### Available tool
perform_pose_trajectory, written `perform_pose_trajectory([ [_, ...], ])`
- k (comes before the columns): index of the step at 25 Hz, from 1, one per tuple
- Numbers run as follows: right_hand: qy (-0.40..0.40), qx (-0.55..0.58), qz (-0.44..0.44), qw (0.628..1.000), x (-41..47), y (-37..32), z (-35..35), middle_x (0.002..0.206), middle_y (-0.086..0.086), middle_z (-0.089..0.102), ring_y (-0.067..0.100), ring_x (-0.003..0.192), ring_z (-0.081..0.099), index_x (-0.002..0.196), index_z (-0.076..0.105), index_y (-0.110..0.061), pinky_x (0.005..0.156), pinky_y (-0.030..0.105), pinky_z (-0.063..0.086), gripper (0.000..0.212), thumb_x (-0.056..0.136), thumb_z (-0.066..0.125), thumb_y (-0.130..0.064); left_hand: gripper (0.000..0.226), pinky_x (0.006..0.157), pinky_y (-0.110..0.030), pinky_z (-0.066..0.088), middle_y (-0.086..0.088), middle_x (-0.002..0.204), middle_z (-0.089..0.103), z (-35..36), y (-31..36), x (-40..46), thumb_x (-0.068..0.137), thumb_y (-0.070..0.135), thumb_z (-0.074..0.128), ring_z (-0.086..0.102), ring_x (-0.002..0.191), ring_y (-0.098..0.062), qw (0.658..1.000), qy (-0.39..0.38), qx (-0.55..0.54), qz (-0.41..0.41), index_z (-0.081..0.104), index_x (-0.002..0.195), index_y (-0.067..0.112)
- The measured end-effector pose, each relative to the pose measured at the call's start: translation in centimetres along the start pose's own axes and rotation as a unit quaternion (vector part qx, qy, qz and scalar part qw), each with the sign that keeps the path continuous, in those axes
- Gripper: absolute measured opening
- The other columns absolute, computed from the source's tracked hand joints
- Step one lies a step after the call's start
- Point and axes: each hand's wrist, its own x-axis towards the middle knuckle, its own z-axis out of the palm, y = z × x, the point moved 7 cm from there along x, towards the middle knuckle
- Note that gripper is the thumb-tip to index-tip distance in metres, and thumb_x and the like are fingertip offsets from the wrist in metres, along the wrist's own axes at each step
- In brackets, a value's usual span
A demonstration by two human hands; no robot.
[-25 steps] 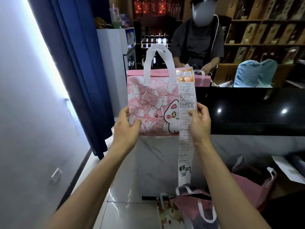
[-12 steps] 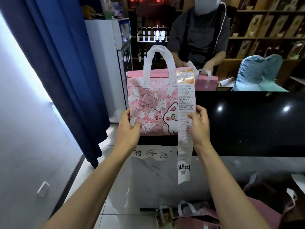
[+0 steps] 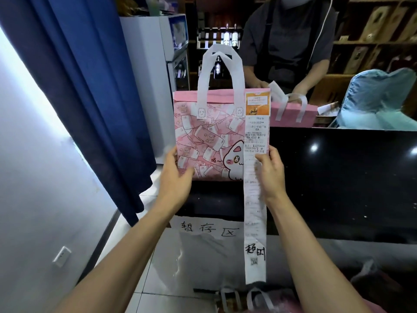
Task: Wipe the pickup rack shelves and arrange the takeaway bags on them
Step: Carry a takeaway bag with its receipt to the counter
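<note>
A pink takeaway bag [image 3: 209, 141] with white handles and a cartoon cat print stands upright at the left end of the glossy black shelf top [image 3: 338, 177]. My left hand [image 3: 176, 179] grips its lower left corner, thumb on the front. My right hand [image 3: 270, 172] holds its right edge, with the thumb pressing the long white receipt [image 3: 255, 222]. The receipt hangs from the bag's top down past the shelf edge.
Behind the counter a person [image 3: 288, 41] handles a second pink bag [image 3: 291, 114], with a light blue bag [image 3: 374, 98] to its right. A blue curtain [image 3: 94, 86] and white cabinet [image 3: 153, 64] stand left. More bags [image 3: 248, 299] lie on the floor below a handwritten paper sign [image 3: 207, 229].
Both hands have carried the bag forward and down towards the black shelf top. The view has moved closer, and the bags on the floor have slid towards the bottom edge.
</note>
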Motion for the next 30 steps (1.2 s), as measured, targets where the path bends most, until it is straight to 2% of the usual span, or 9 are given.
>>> perform_pose_trajectory([
  [3, -0.007, -0.008, -0.006, 1.000, 0.8, 0.1, 0.2, 0.098, -0.014, 0.076, 0.006, 0.089, 0.074, 0.117, 0.062, -0.019, 0.064, 0.018, 0.056, 0.019, 0.101, 0.051, -0.022, 0.065, 0.111, -0.035, 0.041, 0.021, 0.135, 0.049, 0.4, -0.6, 0.9, 0.092, 0.018, 0.059, 0.051, 0.121, 0.002, 1.000, -0.012, 0.007, -0.002, 0.029, 0.146, 0.037],
  [8, 0.009, -0.023, 0.002, 1.000, 1.7, 0.5, 0.4, 0.105, -0.006, 0.075, 0.008, 0.094, 0.073, 0.112, 0.064, -0.027, 0.072, 0.022, 0.056, 0.019, 0.103, 0.050, -0.036, 0.074, 0.117, -0.041, 0.035, 0.014, 0.150, 0.042, 1.0, -0.6, 1.6, 0.093, 0.014, 0.056, 0.042, 0.136, -0.008, 0.999, -0.040, 0.021, 0.015, 0.019, 0.152, 0.037],
  [11, 0.016, -0.042, -0.008, 0.999, 1.7, 0.7, 0.3, 0.109, -0.004, 0.074, 0.010, 0.097, 0.073, 0.115, 0.064, -0.026, 0.077, 0.027, 0.057, 0.025, 0.101, 0.050, -0.042, 0.073, 0.116, -0.040, 0.035, 0.014, 0.150, 0.041, 0.8, -0.7, 1.9, 0.093, 0.017, 0.057, 0.043, 0.135, -0.008, 0.999, -0.026, 0.023, 0.011, 0.019, 0.152, 0.038],
  [14, 0.026, -0.059, -0.023, 0.998, 1.7, 0.5, 0.1, 0.107, -0.007, 0.075, 0.008, 0.097, 0.072, 0.115, 0.064, -0.027, 0.075, 0.024, 0.057, 0.026, 0.100, 0.052, -0.045, 0.074, 0.113, -0.036, 0.038, 0.019, 0.140, 0.044, 0.4, -0.9, 2.1, 0.095, 0.020, 0.058, 0.049, 0.120, 0.004, 1.000, -0.012, 0.009, -0.007, 0.016, 0.153, 0.037],
  [18, 0.038, -0.086, -0.015, 0.995, 1.9, 0.3, -0.5, 0.109, -0.004, 0.074, 0.013, 0.098, 0.072, 0.117, 0.063, -0.029, 0.078, 0.032, 0.059, 0.029, 0.098, 0.053, -0.049, 0.068, 0.109, -0.034, 0.041, 0.017, 0.141, 0.048, 0.3, -0.9, 2.5, 0.095, 0.028, 0.059, 0.050, 0.123, -0.002, 1.000, -0.009, 0.016, -0.009, 0.022, 0.151, 0.037],
  [21, 0.045, -0.099, -0.018, 0.994, 1.9, 0.2, -0.7, 0.108, -0.005, 0.073, 0.010, 0.094, 0.073, 0.119, 0.062, -0.028, 0.073, 0.028, 0.057, 0.029, 0.098, 0.055, -0.047, 0.057, 0.099, -0.023, 0.040, 0.025, 0.128, 0.052, 0.4, -0.7, 2.6, 0.094, 0.030, 0.058, 0.052, 0.113, 0.009, 1.000, -0.022, 0.018, 0.001, 0.031, 0.141, 0.045],
  [23, 0.048, -0.104, -0.019, 0.993, 1.9, 0.1, -0.8, 0.108, -0.007, 0.073, 0.008, 0.094, 0.073, 0.120, 0.061, -0.028, 0.073, 0.026, 0.057, 0.029, 0.098, 0.056, -0.046, 0.055, 0.094, -0.019, 0.040, 0.022, 0.131, 0.051, 0.4, -0.5, 2.7, 0.093, 0.028, 0.058, 0.052, 0.112, 0.010, 1.000, -0.024, 0.014, 0.006, 0.033, 0.139, 0.045],
  [27, 0.056, -0.109, -0.020, 0.992, 1.9, -0.1, -1.0, 0.114, -0.007, 0.071, 0.010, 0.103, 0.070, 0.126, 0.060, -0.026, 0.079, 0.030, 0.058, 0.033, 0.098, 0.057, -0.043, 0.055, 0.100, -0.026, 0.043, 0.019, 0.134, 0.051, 0.3, -0.5, 2.8, 0.092, 0.024, 0.058, 0.053, 0.115, 0.002, 1.000, -0.015, 0.010, 0.013, 0.035, 0.139, 0.042],
  [30, 0.062, -0.134, -0.045, 0.988, 1.3, -0.6, -1.1, 0.113, -0.013, 0.069, 0.003, 0.105, 0.067, 0.128, 0.057, -0.029, 0.081, 0.025, 0.057, 0.033, 0.098, 0.058, -0.042, 0.051, 0.105, -0.034, 0.045, 0.014, 0.137, 0.050, 0.1, -0.4, 2.8, 0.092, 0.026, 0.058, 0.053, 0.119, -0.006, 0.999, -0.009, 0.028, 0.025, 0.039, 0.137, 0.040],
])
